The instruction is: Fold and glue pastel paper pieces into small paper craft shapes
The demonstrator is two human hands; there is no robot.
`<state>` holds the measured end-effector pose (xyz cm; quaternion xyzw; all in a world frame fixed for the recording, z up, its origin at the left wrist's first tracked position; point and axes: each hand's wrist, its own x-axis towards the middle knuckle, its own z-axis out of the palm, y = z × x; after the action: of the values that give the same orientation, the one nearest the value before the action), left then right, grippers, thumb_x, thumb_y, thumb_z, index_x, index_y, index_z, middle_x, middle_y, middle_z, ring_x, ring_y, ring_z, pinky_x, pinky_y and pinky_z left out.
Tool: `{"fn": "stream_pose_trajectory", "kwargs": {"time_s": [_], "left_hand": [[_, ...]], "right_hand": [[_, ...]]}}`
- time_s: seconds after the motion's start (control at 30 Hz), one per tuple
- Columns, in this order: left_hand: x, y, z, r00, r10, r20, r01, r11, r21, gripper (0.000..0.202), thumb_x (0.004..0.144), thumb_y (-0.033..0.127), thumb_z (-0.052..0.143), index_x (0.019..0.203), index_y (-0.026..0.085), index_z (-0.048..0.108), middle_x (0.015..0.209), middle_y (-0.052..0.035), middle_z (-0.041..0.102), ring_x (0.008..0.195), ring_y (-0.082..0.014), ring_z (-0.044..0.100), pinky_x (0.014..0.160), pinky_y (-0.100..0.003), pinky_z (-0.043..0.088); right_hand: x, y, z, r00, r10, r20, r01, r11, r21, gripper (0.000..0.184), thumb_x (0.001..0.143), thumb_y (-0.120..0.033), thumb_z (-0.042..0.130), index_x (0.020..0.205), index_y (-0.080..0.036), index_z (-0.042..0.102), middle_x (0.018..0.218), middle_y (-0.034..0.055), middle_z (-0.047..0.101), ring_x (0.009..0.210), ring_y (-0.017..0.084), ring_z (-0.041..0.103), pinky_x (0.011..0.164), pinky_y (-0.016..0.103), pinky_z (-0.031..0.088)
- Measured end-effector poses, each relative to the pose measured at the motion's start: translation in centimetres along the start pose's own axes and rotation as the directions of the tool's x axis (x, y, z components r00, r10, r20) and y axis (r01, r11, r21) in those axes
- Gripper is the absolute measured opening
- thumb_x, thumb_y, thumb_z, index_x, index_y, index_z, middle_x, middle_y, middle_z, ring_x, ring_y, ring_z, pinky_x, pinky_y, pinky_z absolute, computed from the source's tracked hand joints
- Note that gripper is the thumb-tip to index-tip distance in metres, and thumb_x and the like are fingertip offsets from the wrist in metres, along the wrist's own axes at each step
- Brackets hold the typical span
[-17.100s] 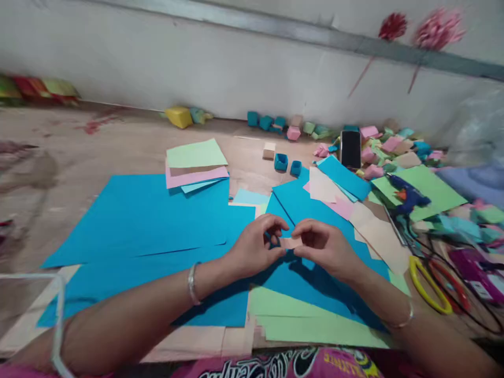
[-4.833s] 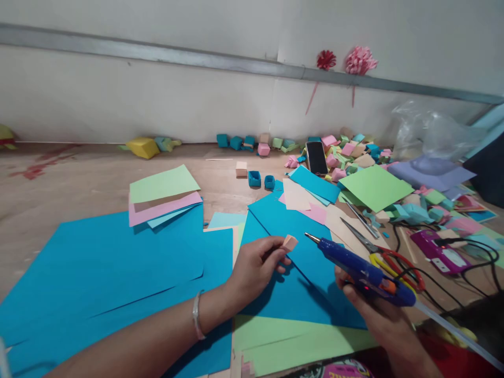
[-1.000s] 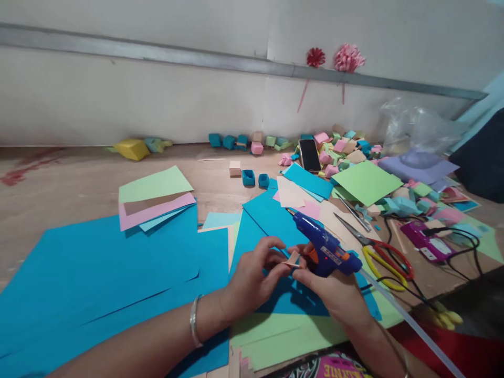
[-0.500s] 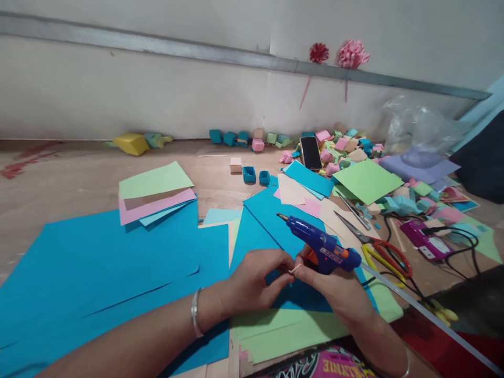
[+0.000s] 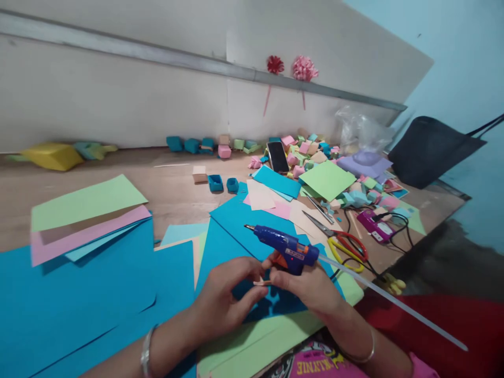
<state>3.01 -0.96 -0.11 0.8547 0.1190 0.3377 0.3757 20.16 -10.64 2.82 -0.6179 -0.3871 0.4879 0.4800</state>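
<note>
My right hand (image 5: 311, 287) is closed round the grip of a blue hot glue gun (image 5: 284, 248), its nozzle pointing left and a clear glue stick (image 5: 394, 302) trailing out behind to the right. Fingertips of that hand also pinch a small peach folded paper piece (image 5: 262, 283). My left hand (image 5: 222, 302) pinches the same piece from the left. Both hands hover over large blue paper sheets (image 5: 90, 294) and a light green sheet (image 5: 252, 341) on the wooden floor.
Scissors with red and yellow handles (image 5: 342, 245) lie right of the glue gun. A phone (image 5: 277, 156) leans among several small folded paper boxes (image 5: 303, 149) by the wall. A stack of green, pink and blue sheets (image 5: 86, 215) lies left. A dark bag (image 5: 429, 147) sits far right.
The view has swung right and lower, so everything shifted left in the picture. Both hands stay pinched on the peach piece, with the glue gun still in my right hand.
</note>
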Motion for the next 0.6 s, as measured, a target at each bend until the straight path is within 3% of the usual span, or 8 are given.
{"fn": "stream_pose_trajectory", "kwargs": {"time_s": [0.1,0.23,0.33,0.47,0.6], "left_hand": [[0.2,-0.3,0.1,0.999,-0.035,-0.035,0.036,0.999,0.034,0.003,0.086,0.019,0.062,0.088,0.019,0.063,0.085,-0.0033,0.07,0.077,-0.0139,0.066,0.068,-0.024,0.053],[0.5,-0.3,0.2,0.998,-0.023,-0.058,0.024,0.999,0.021,0.007,0.086,0.016,0.061,0.088,0.02,0.067,0.086,-0.0032,0.072,0.082,-0.0141,0.068,0.073,-0.024,0.055],[0.6,-0.1,0.2,0.999,-0.012,-0.047,0.011,1.0,-0.012,0.009,0.086,0.014,0.061,0.081,0.019,0.068,0.084,-0.0041,0.072,0.081,-0.0144,0.068,0.077,-0.025,0.056],[0.6,0.0,0.2,0.999,-0.007,-0.043,0.006,0.999,-0.032,0.014,0.086,0.014,0.058,0.077,0.018,0.067,0.08,-0.0051,0.072,0.076,-0.0149,0.068,0.081,-0.029,0.057],[0.8,0.0,0.1,0.997,-0.029,-0.064,0.029,1.0,-0.009,0.013,0.086,0.016,0.058,0.077,0.018,0.067,0.081,-0.0053,0.072,0.076,-0.0153,0.069,0.079,-0.029,0.058]], "right_hand": [[-0.5,-0.3,-2.3,0.996,-0.005,-0.091,-0.011,0.984,-0.178,0.026,0.078,-0.035,0.068,0.1,-0.023,0.072,0.086,0.0019,0.069,0.065,0.012,0.056,0.06,0.025,0.047],[0.0,-1.1,-7.4,0.994,0.024,-0.103,-0.052,0.961,-0.272,0.032,0.078,-0.038,0.068,0.104,-0.02,0.07,0.068,0.0004,0.064,0.057,0.012,0.054,0.05,0.022,0.043],[1.9,-1.4,-12.6,0.966,-0.13,-0.222,0.037,0.925,-0.379,0.036,0.081,-0.046,0.063,0.095,-0.014,0.068,0.074,0.0055,0.068,0.064,0.016,0.062,0.056,0.026,0.05],[6.3,-2.3,-19.8,0.898,-0.302,-0.319,0.055,0.797,-0.601,0.035,0.089,-0.044,0.05,0.102,-0.014,0.062,0.093,0.0111,0.071,0.079,0.022,0.067,0.068,0.034,0.055],[11.3,-4.0,-25.8,0.841,-0.444,-0.309,0.002,0.574,-0.819,0.028,0.089,-0.036,0.058,0.108,-0.017,0.063,0.107,0.0135,0.066,0.097,0.025,0.063,0.081,0.039,0.053]]}}
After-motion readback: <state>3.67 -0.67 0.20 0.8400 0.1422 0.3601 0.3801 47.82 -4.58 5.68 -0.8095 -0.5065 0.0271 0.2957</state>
